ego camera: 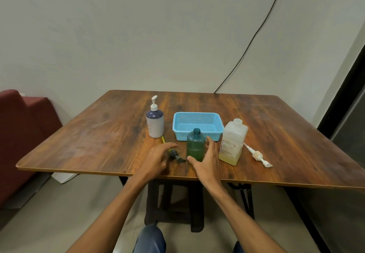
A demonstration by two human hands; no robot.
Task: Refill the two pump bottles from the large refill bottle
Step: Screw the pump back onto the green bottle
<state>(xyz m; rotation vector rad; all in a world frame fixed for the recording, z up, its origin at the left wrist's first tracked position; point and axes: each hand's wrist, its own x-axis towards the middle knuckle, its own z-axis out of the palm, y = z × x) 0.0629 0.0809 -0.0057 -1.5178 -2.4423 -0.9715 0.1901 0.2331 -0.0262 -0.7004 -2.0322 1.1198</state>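
A green bottle (195, 144) stands upright near the table's front edge with its neck uncapped. My right hand (205, 158) is open around its right side and base, fingers spread, touching or nearly touching it. The bottle's dark pump head (176, 156) with a yellow-green tube lies on the table just left of it. My left hand (158, 158) hovers over that pump, fingers apart, holding nothing. A white and purple pump bottle (155, 122) stands capped at the back left. On the right stands the large translucent refill bottle (233, 143), uncapped, with yellowish liquid low inside.
A light blue plastic basket (198, 124) sits behind the green bottle. A white pump with a long tube (257, 155) lies on the wooden table (102, 134) right of the refill bottle. A red seat (21, 130) stands at the left, and a black cable runs down the wall.
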